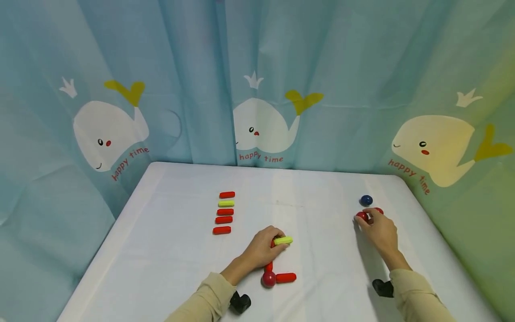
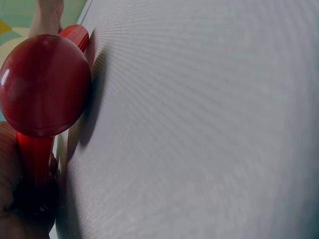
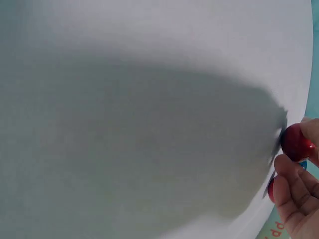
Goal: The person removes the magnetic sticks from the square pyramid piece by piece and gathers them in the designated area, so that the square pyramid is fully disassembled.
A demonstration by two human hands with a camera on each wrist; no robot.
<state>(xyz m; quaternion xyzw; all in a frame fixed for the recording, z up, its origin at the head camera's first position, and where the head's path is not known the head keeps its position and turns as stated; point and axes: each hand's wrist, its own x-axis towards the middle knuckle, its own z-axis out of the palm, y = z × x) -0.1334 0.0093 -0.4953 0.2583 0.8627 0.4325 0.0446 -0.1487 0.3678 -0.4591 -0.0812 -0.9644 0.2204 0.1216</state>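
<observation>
My left hand [image 1: 261,248] grips a joined piece of balls and sticks near the table's middle. Its fingers curl round a red ball, mostly hidden, from which a yellow-green stick [image 1: 283,240] points right. Below that hand a red stick [image 1: 268,267] leads to a second red ball [image 1: 268,279], and another red stick [image 1: 286,277] runs right from there. The left wrist view shows this near ball [image 2: 45,84] large. At the far right, my right hand [image 1: 381,232] pinches a loose red ball [image 1: 361,216] between thumb and fingers, low over the table.
Beside the right hand lie another red ball [image 1: 378,210] and a blue ball [image 1: 366,200]. Left of centre, several red sticks [image 1: 224,219] and one yellow-green stick [image 1: 226,203] form a column on the white table [image 1: 161,250]. A whale-print curtain [image 1: 193,89] hangs behind the table.
</observation>
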